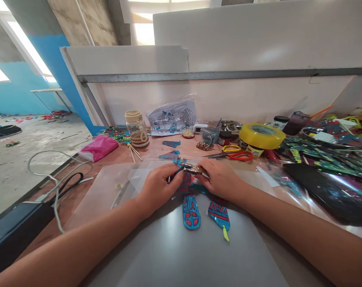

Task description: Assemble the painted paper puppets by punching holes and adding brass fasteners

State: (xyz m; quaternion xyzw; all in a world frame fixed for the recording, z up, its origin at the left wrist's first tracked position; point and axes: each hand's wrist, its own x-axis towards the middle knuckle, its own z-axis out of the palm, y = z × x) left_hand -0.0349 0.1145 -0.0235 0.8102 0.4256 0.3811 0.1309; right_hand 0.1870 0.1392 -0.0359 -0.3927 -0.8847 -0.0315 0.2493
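Cutout (191,213), painted blue and red, lies on a cloudy sheet (139,251) around the middle of the desk (154,149), between its far and near edges. Leftmost is the left hand (159,183), its fingers closed round the dark end of a metal tool (192,169); next comes the cutout, between and below the hands, its long axis running toward the near edge; then the right hand (221,177), fingers pinched on the tool's silvery end. Since the tool crosses over the cutout's upper part, neither hand looks clearly nearer. Glossy and dark-outlined, the cutout's near end is rounded, with red quarters like a wheel; whether it joins the part under the hands cannot be told. Just right lies a blue-and-red piece (219,214) with a yellow-green tip; beyond, toward the right edge, lie scissors (244,156).
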